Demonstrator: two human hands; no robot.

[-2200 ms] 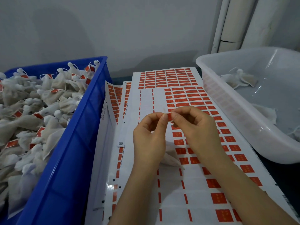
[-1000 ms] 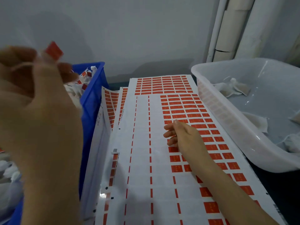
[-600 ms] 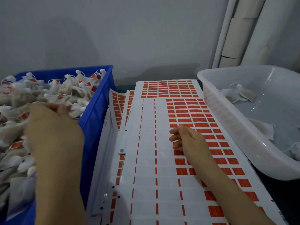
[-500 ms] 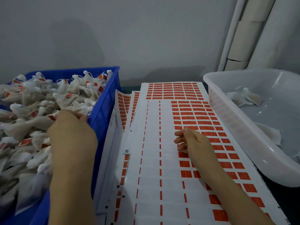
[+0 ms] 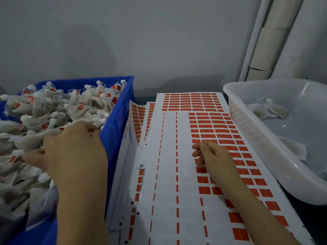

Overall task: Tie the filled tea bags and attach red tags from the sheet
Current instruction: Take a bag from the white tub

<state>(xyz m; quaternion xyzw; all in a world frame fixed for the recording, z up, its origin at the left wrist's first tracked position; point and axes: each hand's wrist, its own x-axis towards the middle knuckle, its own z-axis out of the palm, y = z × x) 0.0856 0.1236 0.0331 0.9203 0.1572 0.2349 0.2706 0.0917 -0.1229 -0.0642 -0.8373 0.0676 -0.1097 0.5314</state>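
Observation:
A blue bin (image 5: 116,128) on the left is piled with tied white tea bags (image 5: 53,110), many with red tags. My left hand (image 5: 74,152) lies palm down on that pile just inside the bin's right wall, fingers spread, and I see nothing gripped in it. The tag sheet (image 5: 168,174) lies in the middle, with empty white columns on its left and rows of red tags (image 5: 212,131) on its right. My right hand (image 5: 214,158) rests on the sheet at the edge of the red rows, fingers curled together, fingertips on the paper.
A translucent white tub (image 5: 247,131) on the right holds a few untagged tea bags (image 5: 270,108). More tag sheets (image 5: 136,117) stick out from under the top one beside the bin. Pale pipes (image 5: 269,41) run up the grey wall behind the tub.
Both hands were pressing a red tag together over the sheet. The left hand then carried the tagged bag up and left into the blue bin and now lies flat there. The right hand settled onto the sheet.

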